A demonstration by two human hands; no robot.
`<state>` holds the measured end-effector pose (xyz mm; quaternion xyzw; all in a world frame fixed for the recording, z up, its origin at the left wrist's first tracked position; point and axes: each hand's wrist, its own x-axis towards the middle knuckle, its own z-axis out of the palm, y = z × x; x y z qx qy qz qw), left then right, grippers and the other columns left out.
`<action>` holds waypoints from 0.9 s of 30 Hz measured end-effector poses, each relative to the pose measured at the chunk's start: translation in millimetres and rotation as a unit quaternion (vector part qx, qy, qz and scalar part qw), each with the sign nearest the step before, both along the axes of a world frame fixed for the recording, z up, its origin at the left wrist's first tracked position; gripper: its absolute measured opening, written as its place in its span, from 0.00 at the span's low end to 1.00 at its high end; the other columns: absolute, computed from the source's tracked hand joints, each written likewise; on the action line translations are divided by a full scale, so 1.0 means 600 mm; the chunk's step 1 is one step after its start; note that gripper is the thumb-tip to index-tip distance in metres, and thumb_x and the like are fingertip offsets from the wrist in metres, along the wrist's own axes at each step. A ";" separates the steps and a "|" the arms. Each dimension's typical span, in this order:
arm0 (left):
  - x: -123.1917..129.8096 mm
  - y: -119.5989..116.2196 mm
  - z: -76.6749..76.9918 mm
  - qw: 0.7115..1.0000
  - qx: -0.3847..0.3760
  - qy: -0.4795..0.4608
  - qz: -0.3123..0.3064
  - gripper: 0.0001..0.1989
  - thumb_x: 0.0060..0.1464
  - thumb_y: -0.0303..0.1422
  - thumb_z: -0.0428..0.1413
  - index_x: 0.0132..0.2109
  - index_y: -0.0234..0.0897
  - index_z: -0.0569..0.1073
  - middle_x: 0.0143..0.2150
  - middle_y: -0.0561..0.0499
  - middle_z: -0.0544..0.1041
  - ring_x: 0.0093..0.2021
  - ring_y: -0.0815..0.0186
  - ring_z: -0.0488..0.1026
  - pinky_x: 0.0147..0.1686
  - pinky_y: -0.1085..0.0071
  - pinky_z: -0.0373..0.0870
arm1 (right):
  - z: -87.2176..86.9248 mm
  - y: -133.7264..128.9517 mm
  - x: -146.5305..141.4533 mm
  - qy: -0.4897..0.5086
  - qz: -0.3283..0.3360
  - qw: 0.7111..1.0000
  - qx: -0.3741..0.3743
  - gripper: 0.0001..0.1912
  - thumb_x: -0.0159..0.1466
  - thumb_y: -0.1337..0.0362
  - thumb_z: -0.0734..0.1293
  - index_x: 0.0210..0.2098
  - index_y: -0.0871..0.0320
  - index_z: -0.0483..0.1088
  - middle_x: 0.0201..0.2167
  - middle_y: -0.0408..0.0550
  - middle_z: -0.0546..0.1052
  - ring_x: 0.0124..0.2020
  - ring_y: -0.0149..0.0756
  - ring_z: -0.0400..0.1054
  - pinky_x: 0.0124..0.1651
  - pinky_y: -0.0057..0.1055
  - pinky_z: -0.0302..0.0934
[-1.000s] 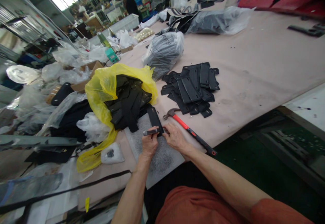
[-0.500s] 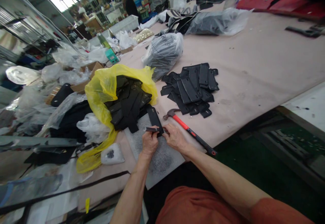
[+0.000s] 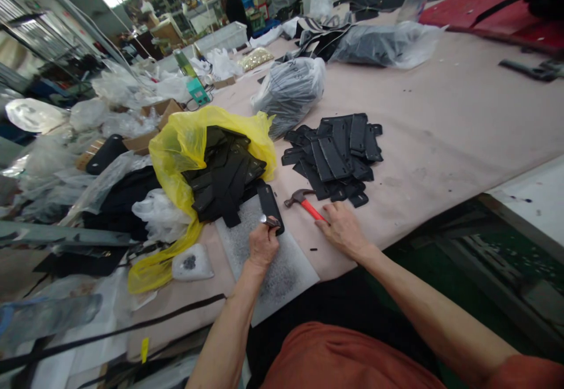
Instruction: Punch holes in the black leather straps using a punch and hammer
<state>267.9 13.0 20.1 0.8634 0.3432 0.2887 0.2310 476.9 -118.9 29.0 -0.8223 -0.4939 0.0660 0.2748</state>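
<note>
My left hand (image 3: 263, 244) is closed round a metal punch (image 3: 269, 221), which lies over the lower end of a black strip (image 3: 270, 205). That strip rests on a speckled white board (image 3: 288, 277). To the right, my right hand (image 3: 342, 227) has its fingers closed on the handle of a claw hammer (image 3: 312, 208), whose red part shows beyond the fingers. The hammer head lies on the table towards the board. A small dark piece (image 3: 313, 250) sits on the table between the board and my right hand.
Black pieces (image 3: 332, 154) are piled beyond the hammer. A yellow bag (image 3: 176, 142) of black strips stands behind the board. Farther back are a grey-filled plastic bag (image 3: 291, 89) and a teal device (image 3: 197, 91). A person (image 3: 235, 10) is in the distance.
My right hand has left the black strip, moved right and taken hold of the hammer handle. The small dark piece now shows on the table. The punch in my left hand has tilted.
</note>
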 end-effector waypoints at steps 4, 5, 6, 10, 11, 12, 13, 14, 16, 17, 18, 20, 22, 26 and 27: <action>0.001 0.002 0.001 1.000 -0.009 0.006 0.005 0.10 0.56 0.26 0.51 0.44 0.37 0.73 0.40 0.46 0.80 0.41 0.59 0.78 0.43 0.63 0.74 | 0.006 -0.008 -0.004 0.053 0.029 0.996 -0.061 0.07 0.57 0.64 0.68 0.33 0.56 0.65 0.34 0.54 0.70 0.37 0.46 0.65 0.40 0.39 0.57; 0.001 0.002 0.002 1.000 -0.009 0.009 0.005 0.10 0.56 0.26 0.51 0.44 0.37 0.73 0.40 0.46 0.80 0.40 0.59 0.78 0.42 0.63 0.74 | 0.010 -0.005 -0.005 0.097 0.019 0.993 -0.071 0.06 0.56 0.67 0.67 0.32 0.57 0.64 0.33 0.54 0.71 0.35 0.44 0.66 0.38 0.37 0.57; 0.001 0.003 0.002 1.000 -0.008 0.012 0.005 0.10 0.56 0.26 0.51 0.44 0.37 0.73 0.39 0.46 0.80 0.40 0.59 0.78 0.42 0.63 0.74 | 0.013 0.000 -0.006 0.148 0.003 0.986 -0.082 0.07 0.55 0.68 0.67 0.30 0.56 0.63 0.31 0.52 0.71 0.33 0.42 0.66 0.36 0.36 0.57; 0.001 0.003 0.002 1.000 0.003 0.017 0.007 0.08 0.55 0.26 0.52 0.41 0.38 0.73 0.35 0.47 0.80 0.37 0.59 0.78 0.40 0.64 0.74 | 0.033 0.019 -0.001 0.301 -0.032 0.943 -0.137 0.08 0.54 0.70 0.65 0.28 0.55 0.59 0.17 0.41 0.68 0.18 0.34 0.64 0.24 0.29 0.54; 0.000 0.003 0.002 1.000 0.005 0.016 0.009 0.08 0.55 0.26 0.52 0.41 0.38 0.73 0.34 0.47 0.79 0.36 0.59 0.78 0.40 0.64 0.74 | 0.042 0.021 0.001 0.315 -0.036 0.938 -0.143 0.08 0.54 0.70 0.65 0.28 0.55 0.59 0.14 0.38 0.66 0.16 0.33 0.62 0.21 0.27 0.52; 0.000 0.002 0.002 1.000 0.006 0.014 0.010 0.08 0.55 0.26 0.52 0.41 0.38 0.73 0.34 0.47 0.79 0.36 0.59 0.78 0.40 0.64 0.74 | 0.055 0.022 0.002 0.324 -0.045 0.935 -0.138 0.08 0.53 0.70 0.65 0.29 0.55 0.59 0.13 0.36 0.65 0.14 0.31 0.61 0.20 0.26 0.51; 0.000 0.001 0.002 1.000 0.006 0.013 0.012 0.07 0.55 0.26 0.52 0.40 0.38 0.73 0.34 0.47 0.79 0.36 0.59 0.78 0.40 0.64 0.74 | 0.071 0.022 0.003 0.320 -0.053 0.939 -0.117 0.08 0.54 0.69 0.65 0.30 0.55 0.59 0.13 0.35 0.65 0.14 0.31 0.61 0.19 0.25 0.51; 0.000 0.000 0.002 1.000 0.005 0.012 0.012 0.07 0.55 0.26 0.52 0.40 0.38 0.73 0.34 0.47 0.79 0.37 0.59 0.78 0.40 0.64 0.74 | 0.090 0.021 0.002 0.304 -0.058 0.948 -0.080 0.07 0.55 0.67 0.65 0.32 0.55 0.60 0.15 0.35 0.66 0.15 0.30 0.61 0.20 0.25 0.51; -0.001 -0.001 0.002 1.000 -0.001 0.011 0.010 0.07 0.55 0.26 0.52 0.40 0.38 0.73 0.35 0.47 0.79 0.37 0.59 0.78 0.40 0.64 0.74 | 0.136 0.017 -0.002 0.243 -0.046 0.969 0.021 0.05 0.60 0.62 0.63 0.34 0.56 0.63 0.18 0.38 0.69 0.18 0.30 0.62 0.22 0.26 0.53; -0.002 -0.002 0.002 1.000 -0.005 0.010 0.009 0.07 0.55 0.26 0.52 0.40 0.38 0.73 0.35 0.47 0.79 0.37 0.59 0.78 0.40 0.64 0.74 | 0.159 0.015 -0.005 0.202 -0.029 0.976 0.071 0.06 0.63 0.60 0.62 0.35 0.56 0.65 0.20 0.40 0.70 0.19 0.30 0.63 0.23 0.26 0.54; -0.002 -0.002 0.003 1.000 -0.008 0.009 0.007 0.08 0.55 0.26 0.52 0.40 0.38 0.73 0.35 0.47 0.79 0.37 0.60 0.78 0.40 0.65 0.74 | 0.181 0.012 -0.008 0.164 -0.010 0.980 0.114 0.08 0.65 0.59 0.60 0.36 0.57 0.66 0.21 0.40 0.70 0.20 0.30 0.63 0.25 0.27 0.54; -0.002 -0.002 0.003 1.000 -0.009 0.009 0.007 0.08 0.55 0.25 0.52 0.40 0.38 0.73 0.35 0.47 0.79 0.36 0.60 0.77 0.39 0.65 0.74 | 0.215 0.006 -0.015 0.098 0.032 0.982 0.160 0.09 0.67 0.59 0.59 0.38 0.56 0.67 0.22 0.40 0.69 0.20 0.29 0.62 0.26 0.27 0.53; -0.002 -0.002 0.003 1.000 -0.005 0.008 0.008 0.08 0.55 0.25 0.52 0.41 0.38 0.73 0.36 0.47 0.79 0.37 0.60 0.77 0.39 0.65 0.74 | 0.234 0.001 -0.020 0.032 0.086 0.984 0.155 0.09 0.67 0.60 0.58 0.37 0.56 0.66 0.22 0.41 0.69 0.20 0.29 0.61 0.26 0.27 0.52; -0.002 -0.003 0.003 1.000 -0.002 0.004 0.006 0.07 0.55 0.25 0.52 0.40 0.38 0.72 0.36 0.46 0.79 0.36 0.59 0.77 0.39 0.64 0.74 | 0.248 -0.002 -0.020 -0.099 0.193 0.974 0.062 0.11 0.68 0.60 0.57 0.32 0.55 0.66 0.24 0.44 0.69 0.22 0.31 0.61 0.26 0.30 0.49; -0.002 -0.003 0.003 1.000 -0.004 0.002 0.006 0.07 0.55 0.25 0.52 0.40 0.38 0.72 0.35 0.46 0.79 0.36 0.59 0.77 0.39 0.64 0.74 | 0.253 -0.001 -0.019 -0.120 0.203 0.970 0.055 0.11 0.68 0.60 0.57 0.32 0.55 0.66 0.24 0.45 0.69 0.23 0.31 0.61 0.26 0.30 0.49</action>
